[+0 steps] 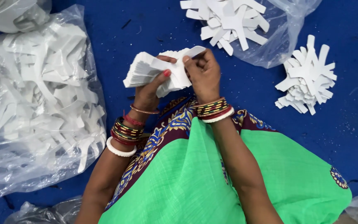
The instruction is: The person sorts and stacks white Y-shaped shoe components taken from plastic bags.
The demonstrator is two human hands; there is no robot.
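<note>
blue floor (245, 91) under both hands (179, 79) gripping a stack of white cutouts (146, 68).

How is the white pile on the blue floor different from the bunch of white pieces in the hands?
The loose pile lies on the blue floor with its arms fanned out in many directions, and nothing touches it. The held stack is off the floor and squared up tight, so its edges line up. The left hand grips it from below while the right hand pinches its top piece. Both are flat white cut-out shapes.
</note>
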